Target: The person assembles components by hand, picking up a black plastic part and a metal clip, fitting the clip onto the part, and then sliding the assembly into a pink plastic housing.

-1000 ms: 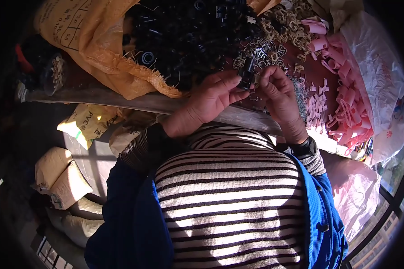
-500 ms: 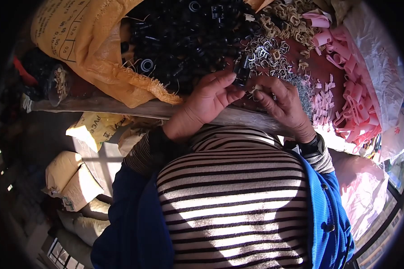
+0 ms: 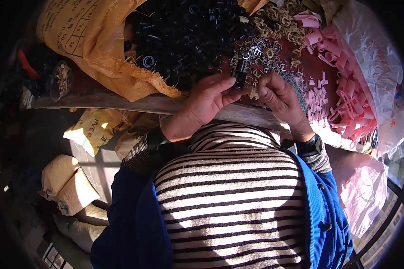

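Observation:
Near the table's front edge, my left hand (image 3: 207,99) grips a dark cylindrical plastic fitting (image 3: 240,72) between thumb and fingers, its length pointing away from me. A small tan plastic clip (image 3: 254,92) shows in the gap between my two hands; whether a finger touches it I cannot tell. To its right, my right hand (image 3: 281,96) is curled with thumb and forefinger together. What that pinch holds, if anything, is hidden. Beyond the hands lie a heap of black plastic fittings (image 3: 179,40) and a scatter of silver bent metal clips (image 3: 262,51).
An orange woven sack (image 3: 101,58) lies at the far left. More tan clips (image 3: 283,20), small pink pieces (image 3: 318,96) and pink looped strips (image 3: 352,94) cover the right. A wooden edge (image 3: 121,101) borders the table. Filled sacks (image 3: 72,184) rest at lower left.
My right hand has drawn slightly away from the left, its fingers curling. The tan clip now shows more plainly between the hands. My left hand keeps the black fitting.

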The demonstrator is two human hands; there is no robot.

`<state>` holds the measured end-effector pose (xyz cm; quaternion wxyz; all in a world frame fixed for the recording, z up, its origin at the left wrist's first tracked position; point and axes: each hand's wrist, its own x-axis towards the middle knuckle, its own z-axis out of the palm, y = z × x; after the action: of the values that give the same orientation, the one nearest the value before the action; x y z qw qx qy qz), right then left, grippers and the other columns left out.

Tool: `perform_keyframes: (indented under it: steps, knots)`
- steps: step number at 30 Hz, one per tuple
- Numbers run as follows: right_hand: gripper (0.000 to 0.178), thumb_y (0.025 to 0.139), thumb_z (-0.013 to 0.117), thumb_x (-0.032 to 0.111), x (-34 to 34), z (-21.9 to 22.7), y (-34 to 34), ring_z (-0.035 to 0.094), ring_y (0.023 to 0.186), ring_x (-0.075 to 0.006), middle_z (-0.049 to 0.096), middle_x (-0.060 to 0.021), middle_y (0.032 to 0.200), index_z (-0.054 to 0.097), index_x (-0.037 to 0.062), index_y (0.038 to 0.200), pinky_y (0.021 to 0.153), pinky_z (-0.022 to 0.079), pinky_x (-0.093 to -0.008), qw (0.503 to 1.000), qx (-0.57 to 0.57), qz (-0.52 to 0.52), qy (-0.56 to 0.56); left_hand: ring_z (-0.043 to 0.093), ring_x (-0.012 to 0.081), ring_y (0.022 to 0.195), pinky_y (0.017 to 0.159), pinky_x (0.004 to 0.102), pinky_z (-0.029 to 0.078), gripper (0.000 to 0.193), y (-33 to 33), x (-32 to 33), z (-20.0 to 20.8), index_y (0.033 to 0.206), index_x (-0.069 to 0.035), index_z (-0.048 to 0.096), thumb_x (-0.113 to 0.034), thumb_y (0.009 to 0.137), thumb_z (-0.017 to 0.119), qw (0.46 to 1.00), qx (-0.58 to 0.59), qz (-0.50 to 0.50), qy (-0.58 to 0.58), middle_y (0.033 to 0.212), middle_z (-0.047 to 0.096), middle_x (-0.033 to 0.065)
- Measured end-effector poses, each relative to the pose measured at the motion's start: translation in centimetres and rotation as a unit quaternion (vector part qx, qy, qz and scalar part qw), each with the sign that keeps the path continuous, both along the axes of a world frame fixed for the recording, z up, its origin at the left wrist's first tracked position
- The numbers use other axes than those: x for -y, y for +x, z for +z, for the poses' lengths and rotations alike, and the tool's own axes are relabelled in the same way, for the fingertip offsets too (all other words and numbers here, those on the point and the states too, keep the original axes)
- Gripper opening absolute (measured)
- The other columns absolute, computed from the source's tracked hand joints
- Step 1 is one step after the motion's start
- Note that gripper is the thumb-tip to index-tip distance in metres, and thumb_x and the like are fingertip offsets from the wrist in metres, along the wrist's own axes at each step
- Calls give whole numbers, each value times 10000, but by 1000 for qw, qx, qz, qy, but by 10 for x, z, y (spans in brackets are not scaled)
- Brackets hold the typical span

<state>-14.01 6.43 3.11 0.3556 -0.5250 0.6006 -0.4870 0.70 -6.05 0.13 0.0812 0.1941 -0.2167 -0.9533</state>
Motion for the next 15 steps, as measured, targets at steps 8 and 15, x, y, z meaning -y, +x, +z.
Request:
perform_keyframes:
  steps: [8, 15]
  knots:
    - [133, 868, 438, 193, 14, -6, 9, 329, 494, -11, 389, 50, 618, 430, 61, 853, 435, 276, -154, 987, 156, -33, 12, 571, 189, 855, 713, 231, 466, 215, -3, 0, 1, 993, -16, 534, -118, 804, 525, 998, 16, -48, -23, 927, 575, 68]
    - [114, 862, 451, 162, 15, -2, 12, 374, 594, -12, 409, 44, 666, 439, 51, 840, 521, 338, -154, 977, 185, -88, 54, 572, 205, 849, 710, 226, 467, 225, -5, 1, -7, 986, -19, 536, -128, 790, 551, 998, 28, -56, 1, 918, 576, 68]
